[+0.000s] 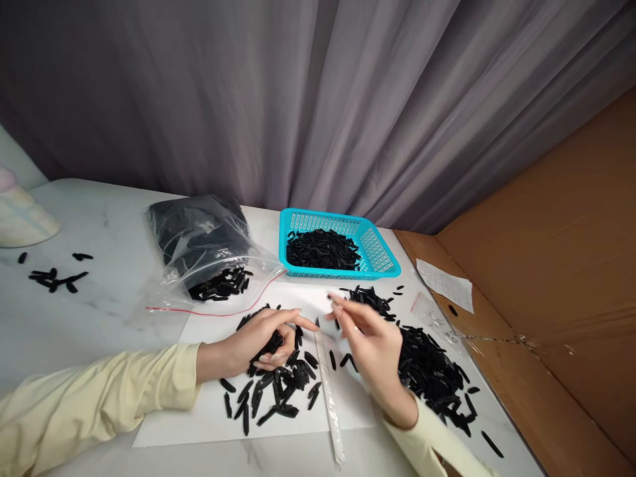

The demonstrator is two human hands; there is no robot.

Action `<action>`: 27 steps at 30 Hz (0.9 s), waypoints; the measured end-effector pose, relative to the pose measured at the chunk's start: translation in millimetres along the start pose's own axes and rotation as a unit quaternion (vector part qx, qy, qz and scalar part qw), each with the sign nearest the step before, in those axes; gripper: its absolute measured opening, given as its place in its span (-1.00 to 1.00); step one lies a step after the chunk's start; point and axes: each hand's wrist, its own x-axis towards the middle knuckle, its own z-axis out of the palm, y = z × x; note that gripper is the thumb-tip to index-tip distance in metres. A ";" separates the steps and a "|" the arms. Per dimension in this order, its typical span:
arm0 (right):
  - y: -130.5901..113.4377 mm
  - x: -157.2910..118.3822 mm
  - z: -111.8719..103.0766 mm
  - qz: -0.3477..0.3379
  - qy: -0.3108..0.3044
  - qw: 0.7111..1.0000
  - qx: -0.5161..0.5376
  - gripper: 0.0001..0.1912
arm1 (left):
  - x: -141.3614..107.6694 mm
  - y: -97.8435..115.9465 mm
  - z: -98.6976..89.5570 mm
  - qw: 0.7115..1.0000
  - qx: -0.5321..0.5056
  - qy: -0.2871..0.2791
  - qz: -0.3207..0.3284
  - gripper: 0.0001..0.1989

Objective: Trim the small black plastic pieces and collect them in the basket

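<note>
Left sleeve (109,401): pale yellow, loose, lots of creases, plain wide cuff (186,376) near wrist. Right sleeve (422,437): same pale yellow, dark gap low down. Left hand (261,339), right hand (375,341) bare.

Soft light brightens the worktop (114,218) I watch remotely, glinting off the plastic bag (199,228); piled black pieces (430,364) lose detail.

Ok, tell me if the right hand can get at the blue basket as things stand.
Probably yes: the blue basket stands open-topped just beyond the right hand, with only a low scatter of black pieces between them.
</note>
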 end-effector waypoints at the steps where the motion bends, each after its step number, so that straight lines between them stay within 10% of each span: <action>1: 2.7 15.7 -0.4 0.009 0.016 1.000 -0.009 -0.86 | -0.3 1.5 -0.3 1.000 -0.006 -0.002 -0.007 -0.59; 6: 1.4 75.4 1.2 -0.075 -0.030 0.991 -0.108 -0.88 | -0.7 2.7 -3.9 0.999 -0.030 -0.017 -0.018 -0.54; 12: -42.8 29.8 16.1 -0.153 -0.305 0.937 -0.072 -0.77 | 10.3 -10.6 -12.4 0.997 -0.057 -0.039 -0.033 -0.43; 27: -24.0 13.6 29.4 -0.288 -0.329 0.893 -0.106 -0.77 | 8.1 -4.0 -7.6 0.995 -0.019 -0.070 -0.064 -0.31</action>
